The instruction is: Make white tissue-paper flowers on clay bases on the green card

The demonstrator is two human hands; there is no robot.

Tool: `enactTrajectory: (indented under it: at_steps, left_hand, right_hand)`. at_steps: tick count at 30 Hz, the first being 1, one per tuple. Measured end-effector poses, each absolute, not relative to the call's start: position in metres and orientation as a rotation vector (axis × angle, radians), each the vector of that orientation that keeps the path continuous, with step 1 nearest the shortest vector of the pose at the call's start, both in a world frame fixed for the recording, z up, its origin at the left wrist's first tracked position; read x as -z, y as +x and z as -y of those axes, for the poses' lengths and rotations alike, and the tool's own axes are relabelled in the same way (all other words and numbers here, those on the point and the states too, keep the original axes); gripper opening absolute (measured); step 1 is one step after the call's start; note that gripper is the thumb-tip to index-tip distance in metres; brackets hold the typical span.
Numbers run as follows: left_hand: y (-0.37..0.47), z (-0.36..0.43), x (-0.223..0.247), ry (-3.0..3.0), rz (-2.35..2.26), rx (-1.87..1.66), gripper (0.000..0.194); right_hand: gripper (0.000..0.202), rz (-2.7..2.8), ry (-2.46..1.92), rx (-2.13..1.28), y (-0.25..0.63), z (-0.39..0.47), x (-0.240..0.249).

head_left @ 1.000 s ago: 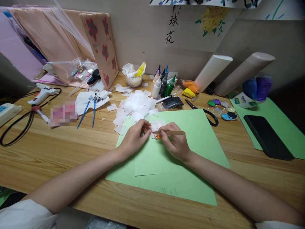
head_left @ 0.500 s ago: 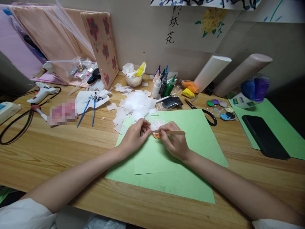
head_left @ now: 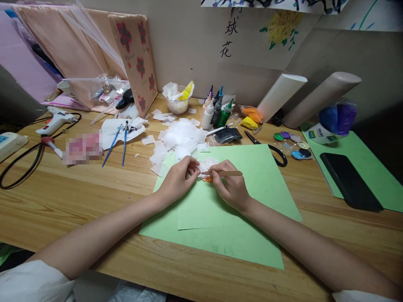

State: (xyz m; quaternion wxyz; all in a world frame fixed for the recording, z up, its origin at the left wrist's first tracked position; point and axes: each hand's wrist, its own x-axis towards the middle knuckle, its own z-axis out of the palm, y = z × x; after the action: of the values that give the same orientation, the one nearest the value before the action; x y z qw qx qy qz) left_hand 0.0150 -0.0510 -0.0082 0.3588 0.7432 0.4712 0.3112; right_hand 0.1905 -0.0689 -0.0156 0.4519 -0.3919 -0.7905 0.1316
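My right hand is closed round a flat wooden stick, whose blunt end points right and whose other end reaches toward my left hand. My left hand has its fingers curled in at the left edge of a crumpled white paper piece with an orange part at its near side. What those fingertips pinch is too small to make out. Both hands rest over light green sheets on the table. Just behind lies a pile of white paper squares.
Behind the pile stand several paint bottles and a clear bowl. Black scissors lie by the sheets' right corner, a black phone farther right. Two blue brushes and a glue gun with its cable are on the left.
The wooden stick has shifted slightly left, its tip now nearer my left fingers. Less of the orange part shows. Both hands stay almost in place.
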Motion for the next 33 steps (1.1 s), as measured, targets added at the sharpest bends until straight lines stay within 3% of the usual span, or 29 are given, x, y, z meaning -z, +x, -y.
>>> enactTrajectory:
  at_steps: [22, 27, 29, 33]
  left_hand:
    - [0.017, 0.053, 0.012, 1.906, -1.187, -0.803, 0.013]
    - [-0.005, 0.040, -0.008, 2.102, -1.280, -0.755, 0.015]
    - [-0.028, 0.026, -0.023, 2.266, -1.451, -0.686, 0.015]
    - [-0.072, 0.002, -0.045, 2.292, -1.560, -0.207, 0.019]
  right_hand:
    - [0.015, 1.984, -1.004, -0.347, 0.188, 0.067, 0.016]
    - [0.016, 1.882, -0.974, -0.378, 0.190, 0.070, 0.014]
    - [0.018, 1.859, -0.930, -0.347, 0.191, 0.072, 0.014]
    - [0.020, 1.870, -0.865, -0.313, 0.193, 0.074, 0.015]
